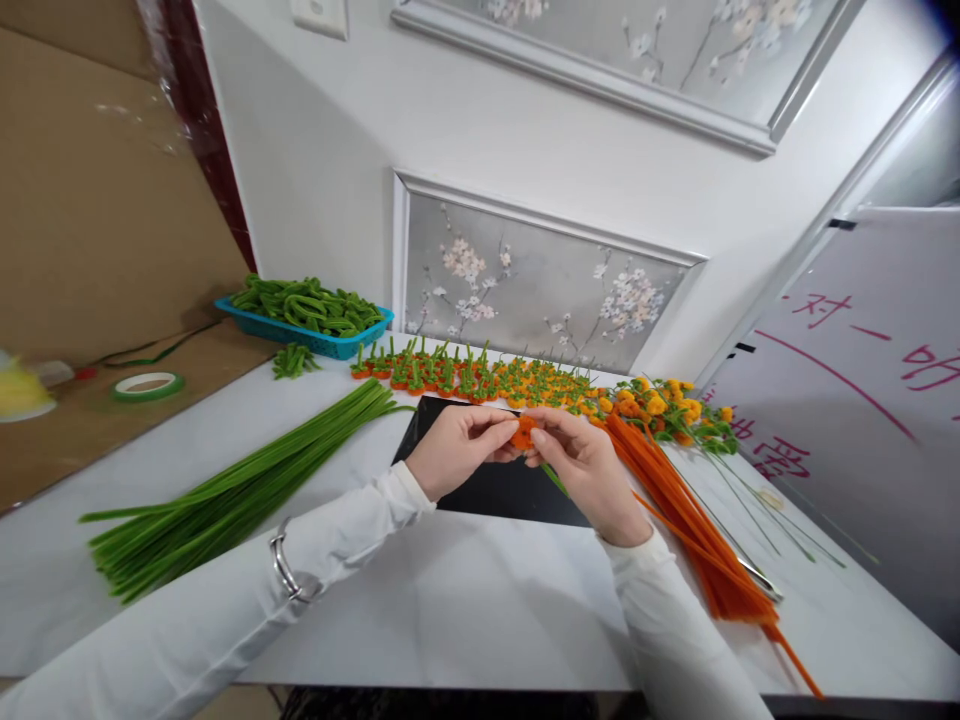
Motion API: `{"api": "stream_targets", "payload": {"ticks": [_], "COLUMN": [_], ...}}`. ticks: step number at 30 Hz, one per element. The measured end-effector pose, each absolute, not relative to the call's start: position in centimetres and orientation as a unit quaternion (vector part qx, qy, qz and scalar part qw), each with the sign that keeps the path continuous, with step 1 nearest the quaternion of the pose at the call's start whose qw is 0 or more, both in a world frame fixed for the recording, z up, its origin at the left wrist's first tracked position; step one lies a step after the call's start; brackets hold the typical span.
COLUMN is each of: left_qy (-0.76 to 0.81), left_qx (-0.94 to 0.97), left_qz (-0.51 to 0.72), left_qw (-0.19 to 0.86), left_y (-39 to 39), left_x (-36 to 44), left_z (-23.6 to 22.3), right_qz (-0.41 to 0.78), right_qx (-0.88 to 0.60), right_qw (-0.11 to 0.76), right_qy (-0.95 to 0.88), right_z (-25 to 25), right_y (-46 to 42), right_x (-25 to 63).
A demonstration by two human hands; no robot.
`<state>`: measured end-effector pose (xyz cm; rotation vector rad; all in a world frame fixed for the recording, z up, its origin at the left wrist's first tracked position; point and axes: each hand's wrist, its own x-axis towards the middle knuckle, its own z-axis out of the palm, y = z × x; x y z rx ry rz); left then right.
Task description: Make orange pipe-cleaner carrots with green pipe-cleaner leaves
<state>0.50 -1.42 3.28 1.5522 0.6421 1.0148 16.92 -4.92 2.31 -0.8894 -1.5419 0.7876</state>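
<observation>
My left hand (457,447) and my right hand (581,465) meet above a black mat (487,485), fingers pinched on a small orange pipe-cleaner flower (523,431) between them. A green stem (553,480) runs down from it under my right hand. Both sleeves are white; a bracelet (287,570) sits on my left wrist. A bundle of orange pipe cleaners (690,520) lies just right of my right hand. A bundle of long green pipe cleaners (232,485) lies left of my left arm.
Rows of small finished orange flowers with green stems (465,375) stand at the back of the white table (465,600). Yellow-orange flowers (667,405) lie at the right. A blue basket of green pieces (307,320) and a green tape roll (148,385) are at the left.
</observation>
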Motion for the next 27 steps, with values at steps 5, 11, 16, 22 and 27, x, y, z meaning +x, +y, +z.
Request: {"api": "stream_targets", "payload": {"ticks": [5,11,16,22,27], "left_qy": [0.221,0.201,0.184,0.199,0.197], "left_qx": [0.690,0.751,0.774,0.804,0.809], "left_qz": [0.511,0.537,0.539,0.538,0.530], "left_qw": [0.463,0.327,0.277,0.161,0.158], "left_y": [-1.55,-1.72,-1.73,-2.09,-2.29], "left_x": [0.62,0.33,0.13,0.01,0.14], "left_z": [3.00,2.68,2.59,2.86,3.02], "right_qz": [0.311,0.222,0.147,0.084,0.146], "right_qx": [-0.349,-0.338,-0.355,-0.370,-0.359], "right_qw": [0.588,0.595,0.589,0.576,0.575], "right_qy": [-0.660,-0.694,-0.711,-0.724,-0.721], "right_z": [2.15,2.07,2.51,2.70,2.31], "right_y": [-5.02,-5.08,-5.42,-5.75,-5.50], "right_x": [17.03,16.98,16.62,16.28,16.44]}}
